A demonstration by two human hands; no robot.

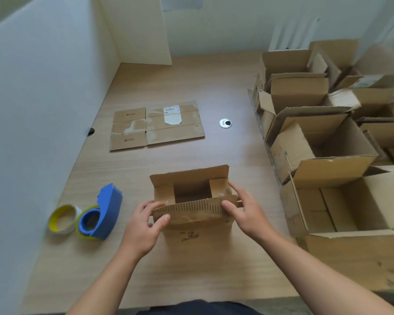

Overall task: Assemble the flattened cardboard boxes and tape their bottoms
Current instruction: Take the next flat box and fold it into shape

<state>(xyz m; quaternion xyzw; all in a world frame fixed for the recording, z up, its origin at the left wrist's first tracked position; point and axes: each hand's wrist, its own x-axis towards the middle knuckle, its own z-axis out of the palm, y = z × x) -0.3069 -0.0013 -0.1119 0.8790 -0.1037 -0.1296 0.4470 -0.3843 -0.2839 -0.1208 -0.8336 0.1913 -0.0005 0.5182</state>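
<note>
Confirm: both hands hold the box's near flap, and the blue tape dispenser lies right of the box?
No: the head view shows the blue tape dispenser left of the box; left hand and right hand do hold its near flap.

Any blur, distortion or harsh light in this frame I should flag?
Head view: wide-angle lens bows the white partition wall and light wooden table edges; open brown cardboard boxes at top right are smeared by blur; the small brown cardboard box gripped by left hand and right hand is sharp; light is soft, shadows faint, no strong glare.
</note>
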